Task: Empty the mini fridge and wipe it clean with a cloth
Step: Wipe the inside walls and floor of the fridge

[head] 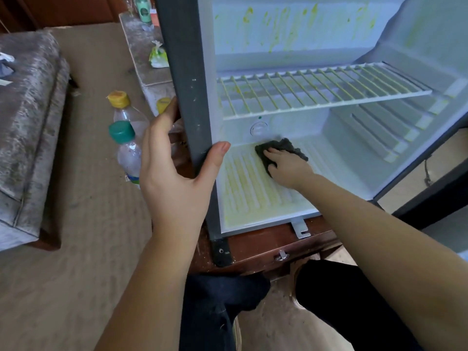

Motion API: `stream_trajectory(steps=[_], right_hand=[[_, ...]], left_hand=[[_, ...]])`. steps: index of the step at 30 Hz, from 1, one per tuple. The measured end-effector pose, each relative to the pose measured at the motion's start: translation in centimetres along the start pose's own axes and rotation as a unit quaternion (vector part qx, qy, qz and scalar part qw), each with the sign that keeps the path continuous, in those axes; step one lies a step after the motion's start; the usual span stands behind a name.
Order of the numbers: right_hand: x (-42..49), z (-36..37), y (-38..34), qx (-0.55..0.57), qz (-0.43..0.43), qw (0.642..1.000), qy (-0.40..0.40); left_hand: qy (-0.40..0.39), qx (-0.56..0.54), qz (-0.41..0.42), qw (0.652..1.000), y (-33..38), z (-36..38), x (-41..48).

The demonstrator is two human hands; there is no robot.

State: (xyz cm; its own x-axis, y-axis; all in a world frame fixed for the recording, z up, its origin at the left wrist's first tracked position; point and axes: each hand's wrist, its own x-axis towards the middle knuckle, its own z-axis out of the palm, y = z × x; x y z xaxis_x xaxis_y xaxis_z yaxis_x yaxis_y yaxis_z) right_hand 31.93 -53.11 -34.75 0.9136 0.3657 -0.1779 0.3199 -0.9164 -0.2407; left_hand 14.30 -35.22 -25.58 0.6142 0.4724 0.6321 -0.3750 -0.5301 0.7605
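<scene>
Inside the mini fridge [187, 72], on its ribbed white floor, the right hand [288, 168] lies palm down on a dark cloth [283, 145], fingers spread flat over it and pressing it against the floor near the back wall, just below a round dial. Yellow-green smears streak the floor in front of the cloth, the back wall higher up and the white wire shelf [321, 89] that spans the fridge above the hand. At the left side of the fridge the left hand [174, 171] grips the dark grey front edge of the wall, thumb hooked round the inner side and fingers wrapped round the outer side. The fridge stands on a dark wooden worktop [266, 241] with a small metal catch on its front, and its door hangs open at the right. Beside the left hand, on the brown carpet [88, 224], stand clear plastic bottles close together: one with a green cap [126, 148], and one with a yellow cap [124, 110] behind it. A second yellow cap [163, 105] shows just behind the fingers. Farther left sits a grey upholstered sofa [27, 122], well apart from the fridge
</scene>
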Motion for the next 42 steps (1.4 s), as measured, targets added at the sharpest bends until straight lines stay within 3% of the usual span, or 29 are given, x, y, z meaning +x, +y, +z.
stream_trajectory(steps=[5,13,22,34,42], right_hand=[[3.7,-0.4,-0.2,0.025,0.076,0.996,0.050],[3.7,1.8,-3.3,-0.007,-0.023,0.999,0.039],[3.5,-1.8,4.3,-0.024,0.126,0.991,0.029],[3.3,2.0,-3.6,-0.040,0.000,0.998,0.051],[-0.1,2.3,-3.3,-0.044,-0.035,0.997,0.045]], left_hand=[[-0.001,0.022,0.030,0.999,-0.3,-0.1,0.2],[0.005,0.047,0.037,0.998,-0.1,-0.1,0.0],[0.001,0.045,0.025,0.999,-0.3,-0.3,0.1],[0.017,0.039,0.026,0.999,-0.5,0.0,0.0],[0.016,0.049,0.032,0.998,-0.7,0.3,-0.1]])
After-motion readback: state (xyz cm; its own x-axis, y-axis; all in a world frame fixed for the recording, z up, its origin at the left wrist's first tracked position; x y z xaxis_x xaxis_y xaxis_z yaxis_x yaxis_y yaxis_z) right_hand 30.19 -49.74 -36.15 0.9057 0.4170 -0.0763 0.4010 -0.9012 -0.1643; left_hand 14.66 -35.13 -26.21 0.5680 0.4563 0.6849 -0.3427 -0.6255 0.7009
